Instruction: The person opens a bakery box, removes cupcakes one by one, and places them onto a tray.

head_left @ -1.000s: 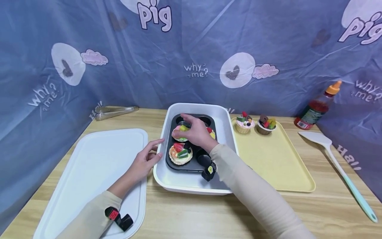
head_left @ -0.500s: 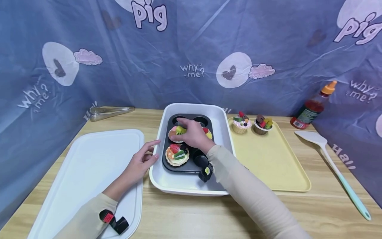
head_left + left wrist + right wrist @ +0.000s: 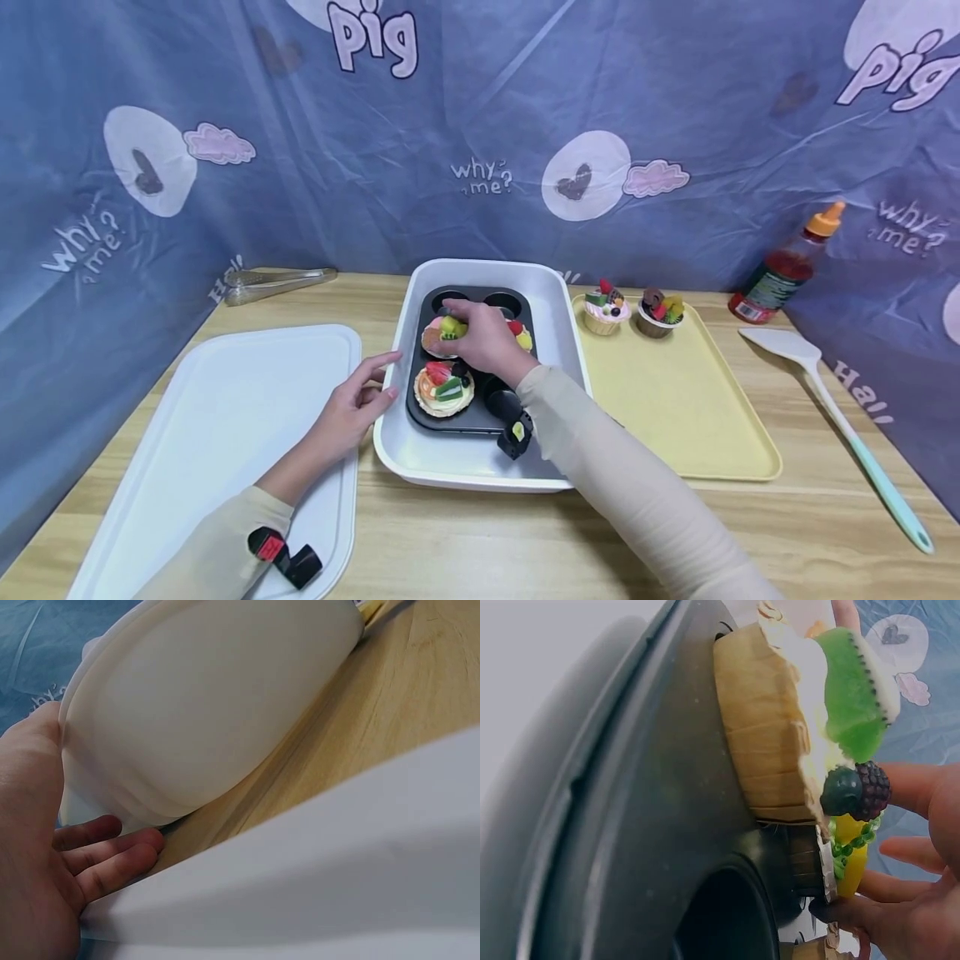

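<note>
A dark muffin tin [image 3: 453, 423] lies inside a white tub [image 3: 408, 462]. My right hand [image 3: 491, 342] reaches over the tin and pinches a fruit-topped cupcake [image 3: 441, 340] with yellow topping at the tin's middle left. In the right wrist view its thumb and fingers close round that topping. A cupcake [image 3: 444, 390] with strawberry, kiwi and blackberry sits in the front left cup. Another with red and yellow topping [image 3: 522, 335] is partly behind my right hand. My left hand [image 3: 352, 404] touches the tub's left rim with thumb and forefinger; its other fingers [image 3: 124, 862] hang relaxed below.
Left of the tub lies a white tray [image 3: 225, 417], with metal tongs [image 3: 277, 283] behind it. A yellow tray [image 3: 675, 400] on the right bears two cupcakes [image 3: 606, 308]. Farther right stand a sauce bottle [image 3: 783, 267] and a spatula [image 3: 840, 408] lying flat.
My right hand stays over the middle left cupcake, whose toppings now show more and look slightly turned. The left hand keeps its place at the rim; the whole view has shifted a little.
</note>
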`<state>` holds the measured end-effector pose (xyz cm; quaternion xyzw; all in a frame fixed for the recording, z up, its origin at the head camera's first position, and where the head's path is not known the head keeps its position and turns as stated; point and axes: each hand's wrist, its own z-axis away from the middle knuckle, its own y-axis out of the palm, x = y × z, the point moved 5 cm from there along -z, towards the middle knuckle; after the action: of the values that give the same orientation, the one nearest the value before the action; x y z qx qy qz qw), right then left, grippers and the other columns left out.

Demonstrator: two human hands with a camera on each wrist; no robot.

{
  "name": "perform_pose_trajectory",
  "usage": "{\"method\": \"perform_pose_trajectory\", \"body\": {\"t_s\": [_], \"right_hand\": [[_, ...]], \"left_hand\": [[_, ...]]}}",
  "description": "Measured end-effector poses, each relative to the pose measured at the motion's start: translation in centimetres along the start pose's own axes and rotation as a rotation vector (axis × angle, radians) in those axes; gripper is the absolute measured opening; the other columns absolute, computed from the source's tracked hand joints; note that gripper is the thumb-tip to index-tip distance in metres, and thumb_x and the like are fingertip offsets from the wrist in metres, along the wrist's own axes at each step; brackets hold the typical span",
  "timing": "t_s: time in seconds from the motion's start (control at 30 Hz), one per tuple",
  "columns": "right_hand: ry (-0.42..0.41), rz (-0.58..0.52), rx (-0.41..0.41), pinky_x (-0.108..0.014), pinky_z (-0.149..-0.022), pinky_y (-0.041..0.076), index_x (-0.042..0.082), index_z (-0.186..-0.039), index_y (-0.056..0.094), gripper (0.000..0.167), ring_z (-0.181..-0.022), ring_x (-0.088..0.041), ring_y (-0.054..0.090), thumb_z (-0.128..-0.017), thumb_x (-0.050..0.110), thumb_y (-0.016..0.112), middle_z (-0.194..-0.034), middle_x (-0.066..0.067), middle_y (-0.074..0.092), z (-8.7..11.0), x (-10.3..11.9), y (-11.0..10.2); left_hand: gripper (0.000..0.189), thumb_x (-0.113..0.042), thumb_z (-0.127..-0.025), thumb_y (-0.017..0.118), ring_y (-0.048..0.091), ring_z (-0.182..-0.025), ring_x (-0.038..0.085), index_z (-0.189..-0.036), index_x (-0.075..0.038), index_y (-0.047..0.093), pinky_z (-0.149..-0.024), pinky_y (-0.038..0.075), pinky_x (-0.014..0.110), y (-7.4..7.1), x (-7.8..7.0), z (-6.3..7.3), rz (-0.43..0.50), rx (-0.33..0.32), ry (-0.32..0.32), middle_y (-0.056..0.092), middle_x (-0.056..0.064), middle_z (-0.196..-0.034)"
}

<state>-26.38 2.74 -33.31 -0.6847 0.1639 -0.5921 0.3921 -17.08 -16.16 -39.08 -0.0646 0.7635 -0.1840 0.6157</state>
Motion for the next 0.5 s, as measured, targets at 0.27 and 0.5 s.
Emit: {"method": "perform_pose_trajectory", "body": {"t_s": [0.27, 0.5], "right_hand": [[-0.016, 0.023, -0.007, -0.037, -0.109, 0.047, 0.012, -0.145, 0.056, 0.07, -0.127, -0.022, 0.061, -0.082, 0.023, 0.085, -0.142, -0.007, 0.062, 0.09, 0.07, 0.15], [-0.029, 0.039, -0.021, -0.036, -0.108, 0.048, 0.011, -0.143, 0.058, 0.068, -0.125, -0.022, 0.063, -0.082, 0.024, 0.085, -0.14, -0.006, 0.063, 0.0, 0.13, 0.03]], "left_hand": [[0.047, -0.009, -0.102, 0.058, 0.068, -0.088, 0.022, -0.148, -0.011, 0.047, -0.077, 0.055, 0.022, -0.02, -0.12, 0.18, -0.003, 0.001, -0.002, 0.062, 0.026, -0.118], [0.048, -0.012, -0.102, 0.057, 0.067, -0.088, 0.021, -0.149, -0.013, 0.046, -0.077, 0.054, 0.022, -0.03, -0.06, 0.06, -0.015, 0.004, -0.014, 0.062, 0.025, -0.118]]}}
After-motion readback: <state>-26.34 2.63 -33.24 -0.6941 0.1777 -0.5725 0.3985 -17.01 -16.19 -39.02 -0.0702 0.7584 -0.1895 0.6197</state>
